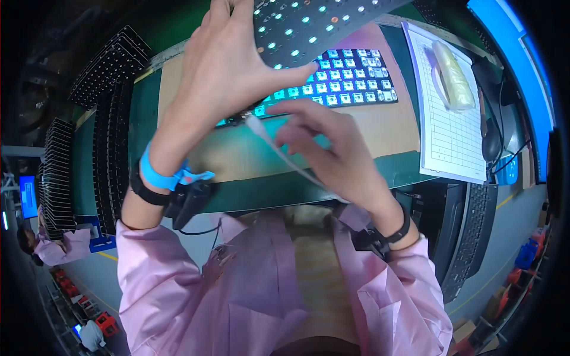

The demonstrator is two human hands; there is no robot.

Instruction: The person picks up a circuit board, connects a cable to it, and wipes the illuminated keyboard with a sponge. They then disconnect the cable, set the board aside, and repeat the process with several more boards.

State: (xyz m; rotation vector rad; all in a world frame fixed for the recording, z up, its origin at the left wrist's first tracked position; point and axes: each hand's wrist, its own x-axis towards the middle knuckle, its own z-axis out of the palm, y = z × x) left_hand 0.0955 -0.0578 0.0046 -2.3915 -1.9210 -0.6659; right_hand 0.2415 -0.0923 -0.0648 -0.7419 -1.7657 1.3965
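My left hand grips a dark keyboard circuit board dotted with small bright spots, its thumb stretched along the lower edge. The board is tilted and raised over a lit keyboard assembly, whose bare switches glow blue and green without keycaps. A white cable runs to a plug at the assembly's near left edge. Just right of that plug, my right hand hovers with bent fingers apart and nothing visible between them. It is slightly blurred, and the cable passes below it. The left palm hides part of the assembly.
A tan board lies under the assembly on the green table. Racks of dark circuit boards stand at the left. To the right are a gridded paper sheet, a yellowish wrapped roll, a mouse and a black keyboard.
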